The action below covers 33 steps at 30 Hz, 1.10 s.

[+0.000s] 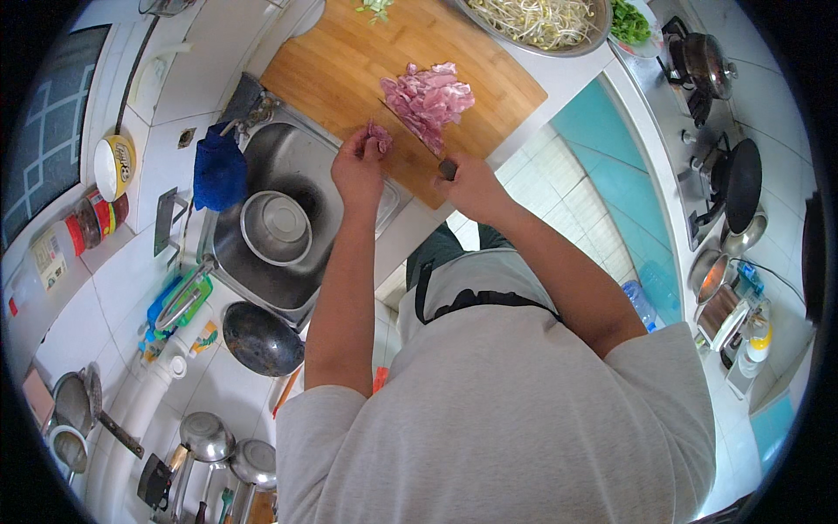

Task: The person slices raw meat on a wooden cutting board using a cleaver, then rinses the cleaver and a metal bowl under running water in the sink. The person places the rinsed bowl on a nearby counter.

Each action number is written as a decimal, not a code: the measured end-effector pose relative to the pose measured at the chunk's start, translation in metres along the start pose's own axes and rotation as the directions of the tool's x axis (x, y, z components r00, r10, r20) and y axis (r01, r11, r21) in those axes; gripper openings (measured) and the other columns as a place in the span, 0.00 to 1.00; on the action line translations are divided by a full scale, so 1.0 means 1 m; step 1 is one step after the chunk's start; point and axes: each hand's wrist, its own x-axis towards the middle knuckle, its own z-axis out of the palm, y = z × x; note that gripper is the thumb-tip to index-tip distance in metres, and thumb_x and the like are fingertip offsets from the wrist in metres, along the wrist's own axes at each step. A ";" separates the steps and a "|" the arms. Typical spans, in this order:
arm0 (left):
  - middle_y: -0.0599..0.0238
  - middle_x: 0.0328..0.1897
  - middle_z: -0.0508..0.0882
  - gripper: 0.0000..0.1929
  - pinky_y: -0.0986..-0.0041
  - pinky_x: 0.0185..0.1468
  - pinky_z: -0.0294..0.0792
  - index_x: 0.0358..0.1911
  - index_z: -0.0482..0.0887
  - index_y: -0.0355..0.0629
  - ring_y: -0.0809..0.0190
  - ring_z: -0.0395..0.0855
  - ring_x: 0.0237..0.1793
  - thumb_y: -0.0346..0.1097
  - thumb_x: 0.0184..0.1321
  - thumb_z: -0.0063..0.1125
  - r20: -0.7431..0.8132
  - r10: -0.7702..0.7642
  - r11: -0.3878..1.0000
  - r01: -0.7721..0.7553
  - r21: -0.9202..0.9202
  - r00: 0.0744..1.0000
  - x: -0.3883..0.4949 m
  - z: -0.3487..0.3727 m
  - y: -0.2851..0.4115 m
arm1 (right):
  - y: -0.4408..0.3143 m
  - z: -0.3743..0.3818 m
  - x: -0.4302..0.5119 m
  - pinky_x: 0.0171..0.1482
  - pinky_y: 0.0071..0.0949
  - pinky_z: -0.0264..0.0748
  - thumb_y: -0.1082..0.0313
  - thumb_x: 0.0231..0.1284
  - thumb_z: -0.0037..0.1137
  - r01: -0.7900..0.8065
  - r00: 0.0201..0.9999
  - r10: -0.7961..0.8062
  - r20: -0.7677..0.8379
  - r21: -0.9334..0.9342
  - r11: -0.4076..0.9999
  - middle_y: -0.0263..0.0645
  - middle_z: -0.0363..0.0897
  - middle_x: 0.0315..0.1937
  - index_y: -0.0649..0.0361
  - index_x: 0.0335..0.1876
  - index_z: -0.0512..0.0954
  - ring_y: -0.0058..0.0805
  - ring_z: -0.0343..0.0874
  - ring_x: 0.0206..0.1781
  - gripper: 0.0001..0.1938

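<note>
My right hand (pixel 473 188) is closed around the dark, round-ended handle (pixel 448 169) of a kitchen knife, near the front edge of a wooden cutting board (pixel 314 52). The knife's blade (pixel 411 131) shows only as a thin line pointing away from me, beside a pile of sliced raw meat (pixel 429 95). Left of the blade, my left hand (pixel 359 167) pinches a small piece of raw meat (pixel 379 138) in its fingertips. Some pale chopped vegetable pieces (pixel 375 8) lie at the board's far end.
Left of the board is a steel sink (pixel 262 154) holding metal bowls (pixel 276 227). A blue cloth (pixel 219 171) hangs by the tap. Beyond the board's right side stand a bowl of bean sprouts (pixel 543 19) and a plate of chopped greens (pixel 632 23). Pans (pixel 744 187) line the stove at right.
</note>
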 end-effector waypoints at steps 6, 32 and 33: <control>0.52 0.39 0.95 0.13 0.62 0.50 0.82 0.41 0.94 0.37 0.51 0.95 0.40 0.41 0.67 0.73 -0.021 0.015 0.933 -0.007 0.359 1.000 -0.003 0.004 0.014 | -0.006 0.026 -0.003 0.50 0.52 0.81 0.57 0.65 0.66 0.058 0.998 -0.060 -0.010 -0.090 0.994 0.62 0.86 0.38 0.70 0.45 0.81 0.63 0.87 0.46 0.19; 0.59 0.39 0.96 0.10 0.68 0.47 0.82 0.43 0.92 0.35 0.63 0.94 0.38 0.32 0.63 0.76 0.007 -0.062 0.987 0.060 0.150 0.998 -0.016 0.002 0.012 | -0.024 0.039 -0.001 0.54 0.55 0.82 0.58 0.67 0.67 0.039 0.997 -0.034 0.067 -0.080 0.996 0.65 0.86 0.43 0.67 0.52 0.81 0.66 0.86 0.50 0.19; 0.59 0.39 0.96 0.10 0.68 0.47 0.82 0.43 0.92 0.35 0.63 0.93 0.38 0.32 0.62 0.76 0.017 -0.132 0.985 0.129 0.115 0.991 -0.013 0.002 0.008 | -0.023 0.040 -0.001 0.54 0.55 0.82 0.59 0.67 0.67 0.022 0.998 -0.017 0.063 -0.081 0.996 0.64 0.86 0.43 0.67 0.52 0.81 0.66 0.86 0.50 0.18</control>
